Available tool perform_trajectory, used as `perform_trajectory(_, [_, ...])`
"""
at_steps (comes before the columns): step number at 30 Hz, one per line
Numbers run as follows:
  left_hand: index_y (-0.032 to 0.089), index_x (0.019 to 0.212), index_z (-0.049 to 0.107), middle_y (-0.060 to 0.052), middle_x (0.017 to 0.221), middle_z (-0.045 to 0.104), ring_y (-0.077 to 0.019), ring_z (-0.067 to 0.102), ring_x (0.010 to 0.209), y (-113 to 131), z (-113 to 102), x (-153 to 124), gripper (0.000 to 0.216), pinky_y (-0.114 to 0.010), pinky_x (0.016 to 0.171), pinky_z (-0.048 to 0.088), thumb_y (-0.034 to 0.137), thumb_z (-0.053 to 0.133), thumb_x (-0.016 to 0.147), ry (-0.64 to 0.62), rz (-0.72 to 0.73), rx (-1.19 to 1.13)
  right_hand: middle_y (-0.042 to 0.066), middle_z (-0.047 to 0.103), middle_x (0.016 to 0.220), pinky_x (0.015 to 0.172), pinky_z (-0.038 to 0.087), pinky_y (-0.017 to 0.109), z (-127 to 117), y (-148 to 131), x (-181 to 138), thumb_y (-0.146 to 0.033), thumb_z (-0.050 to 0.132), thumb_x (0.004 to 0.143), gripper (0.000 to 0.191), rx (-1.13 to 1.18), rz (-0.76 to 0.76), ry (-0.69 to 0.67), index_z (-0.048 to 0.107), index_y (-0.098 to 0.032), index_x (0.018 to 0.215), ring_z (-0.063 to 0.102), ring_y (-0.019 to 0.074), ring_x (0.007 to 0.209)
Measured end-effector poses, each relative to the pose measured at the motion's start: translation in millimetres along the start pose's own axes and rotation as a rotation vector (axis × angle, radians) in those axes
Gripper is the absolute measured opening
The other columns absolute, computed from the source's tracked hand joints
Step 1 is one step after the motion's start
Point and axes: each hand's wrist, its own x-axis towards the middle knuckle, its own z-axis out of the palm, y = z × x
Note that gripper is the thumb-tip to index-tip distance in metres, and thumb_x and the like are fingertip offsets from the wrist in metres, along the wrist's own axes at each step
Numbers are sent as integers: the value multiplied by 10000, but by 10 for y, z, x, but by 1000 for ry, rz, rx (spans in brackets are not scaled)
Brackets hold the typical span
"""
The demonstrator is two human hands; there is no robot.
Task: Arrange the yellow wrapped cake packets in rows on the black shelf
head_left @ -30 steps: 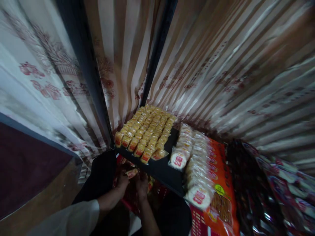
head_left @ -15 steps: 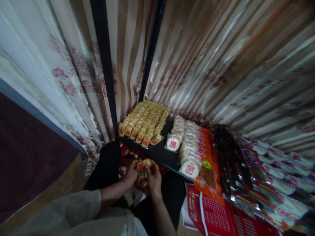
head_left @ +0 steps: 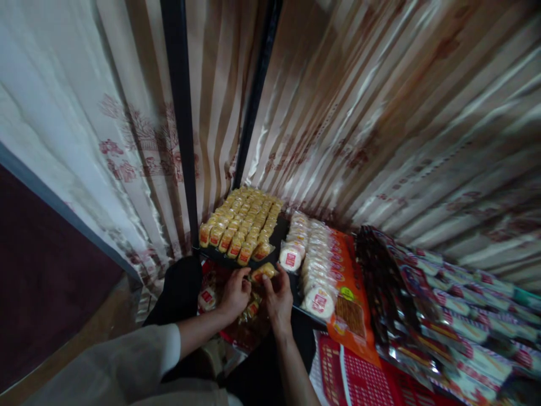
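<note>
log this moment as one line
right hand: holding wrapped packet | left hand: beside it, contact unclear | black shelf: small yellow packets in rows, white round packets, orange bag

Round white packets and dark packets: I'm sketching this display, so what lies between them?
Orange packaging lies between the round white packets and the dark packets, as the head view shows.

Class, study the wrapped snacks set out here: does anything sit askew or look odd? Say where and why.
One yellow packet, at the right end of the front row of packets, looks askew: it lies slanted, while its neighbours stand lined up. No spill shows.
</note>
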Motion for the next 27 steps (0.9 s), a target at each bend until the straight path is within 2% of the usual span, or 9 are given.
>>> perform_trajectory(3, [167,1028,566,-57,976,573,-164,574,935,14,-66,31,349,-330,880,469,32,457,726,83,78,179,111,616,1084,880,452,389,28,68,140,-473,561,729,524,-57,-50,62,554,-153,1144,580,229,959])
perform_trajectory(10, [180,1035,549,-57,989,541,-157,576,912,64,-169,171,350,-318,860,473,28,420,747,58,86,266,112,574,1000,794,474,369,161,117,322,-445,521,765,480,-189,-164,68,559,-147,1139,546,201,845])
perform_trajectory(17, [168,1044,535,-73,1029,532,-164,578,940,4,-152,282,334,-333,871,479,34,417,762,52,109,256,146,554,1087,828,470,381,292,200,378,-466,503,787,568,-204,-160,69,473,-121,1237,551,219,923])
perform_trajectory(23, [184,1026,537,-61,1007,542,-161,576,950,-60,-138,301,334,-331,879,477,19,411,764,90,150,239,180,482,1287,1001,343,452,365,282,370,-462,407,846,552,-313,-235,46,444,-119,1277,409,269,1213])
perform_trajectory(27, [183,992,538,-55,988,555,-163,576,947,-70,-161,331,296,-337,873,479,30,419,769,86,148,226,172,503,1269,993,343,462,443,358,355,-454,352,878,512,-338,-275,16,452,-133,1264,421,265,1200])
